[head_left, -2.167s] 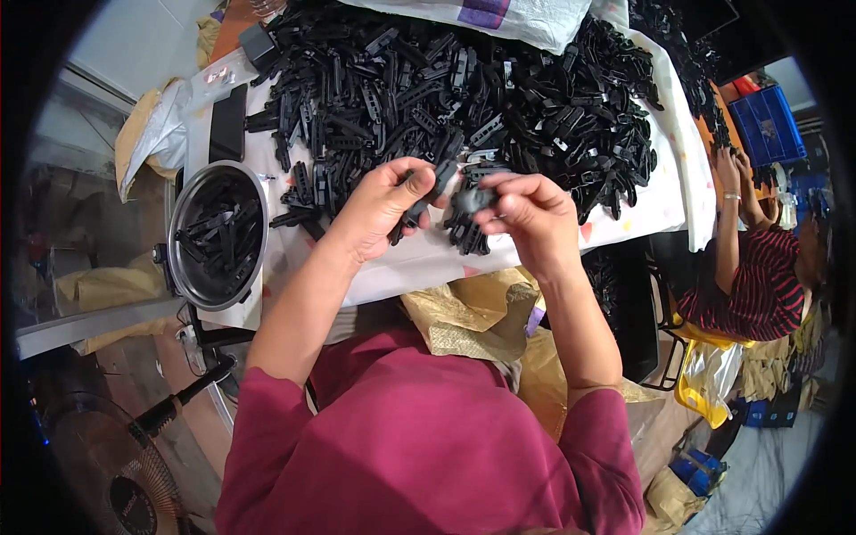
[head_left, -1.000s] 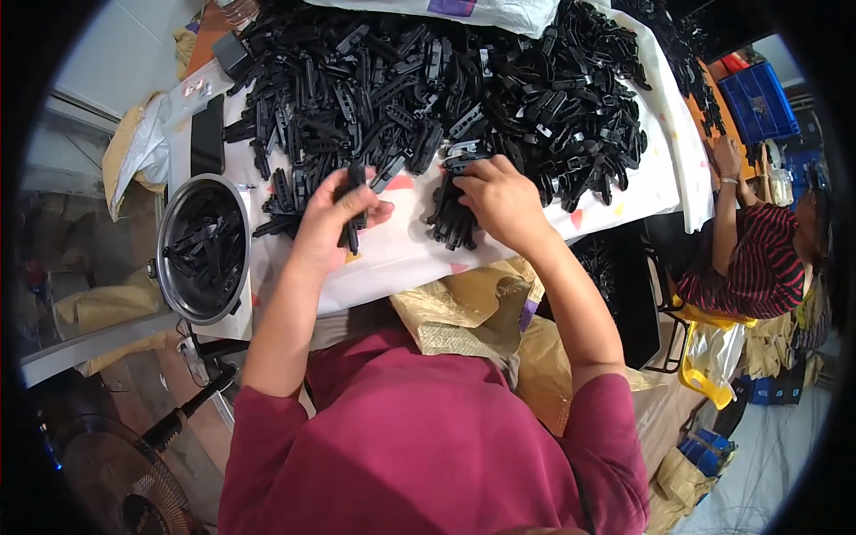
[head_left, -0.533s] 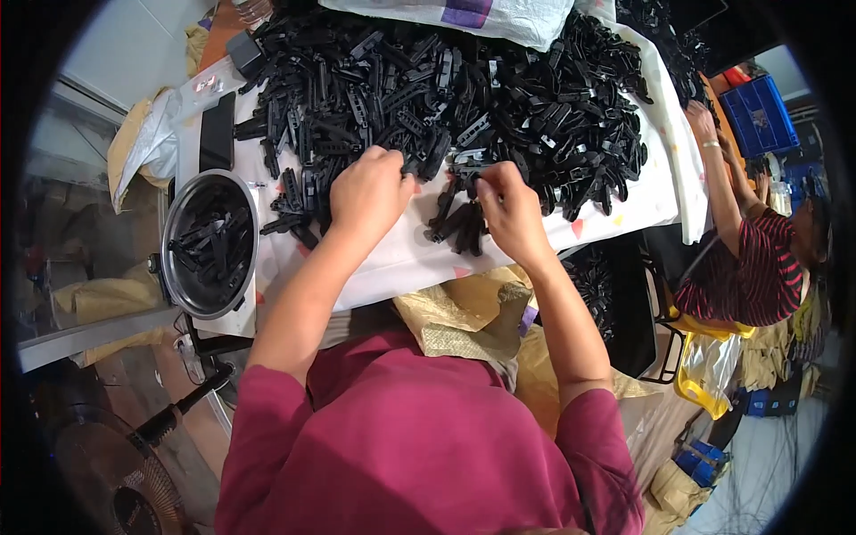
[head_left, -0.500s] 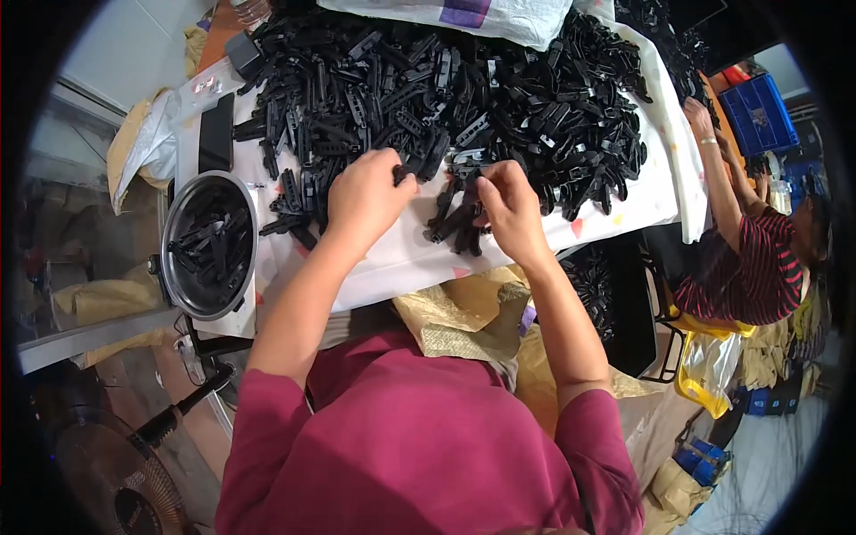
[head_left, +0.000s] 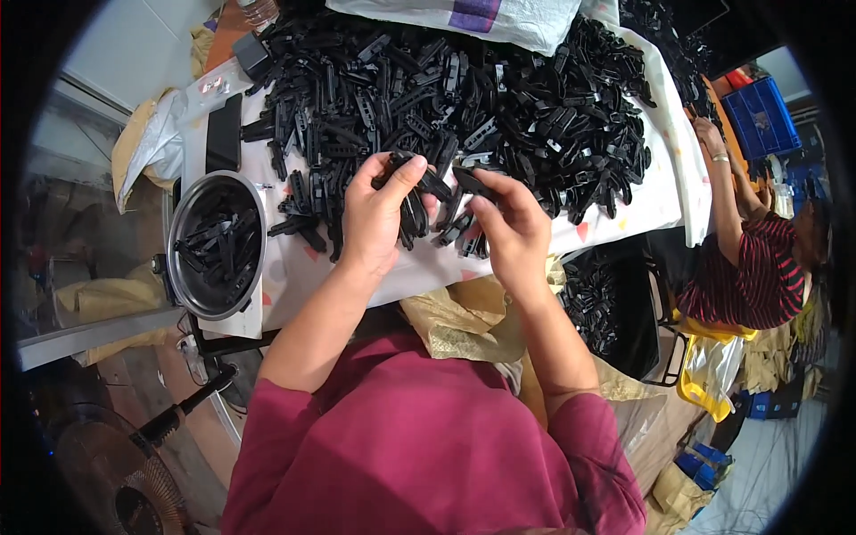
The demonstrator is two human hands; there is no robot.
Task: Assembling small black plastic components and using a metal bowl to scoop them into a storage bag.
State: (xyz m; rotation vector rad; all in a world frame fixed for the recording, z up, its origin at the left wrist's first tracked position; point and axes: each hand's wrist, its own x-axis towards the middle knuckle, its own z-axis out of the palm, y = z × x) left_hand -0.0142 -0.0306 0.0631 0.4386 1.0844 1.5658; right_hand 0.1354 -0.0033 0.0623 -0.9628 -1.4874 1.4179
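Over the near edge of the table, my left hand [head_left: 374,209] is closed around several black plastic parts [head_left: 413,214], which stick out past the fingers. Close beside it, my right hand [head_left: 513,223] pinches one flat, dark plastic piece [head_left: 473,182] between thumb and fingers. A few more black parts [head_left: 459,234] lie on the white cloth just below and between the hands. Beyond both hands spreads a large heap of similar black plastic parts [head_left: 374,98]. What exact kind of parts these are, I cannot make out.
A metal bowl [head_left: 260,259] of black parts stands at the left, below a black phone [head_left: 224,134]. A white sack [head_left: 526,22] lies behind the heap. At the right, a black bin [head_left: 637,330] holds more parts, and another person in a striped shirt [head_left: 744,276] works beyond.
My left hand has turned palm up and now holds a bunch of parts. My right hand has lifted a flat piece off the cloth, and the hands have come closer together.
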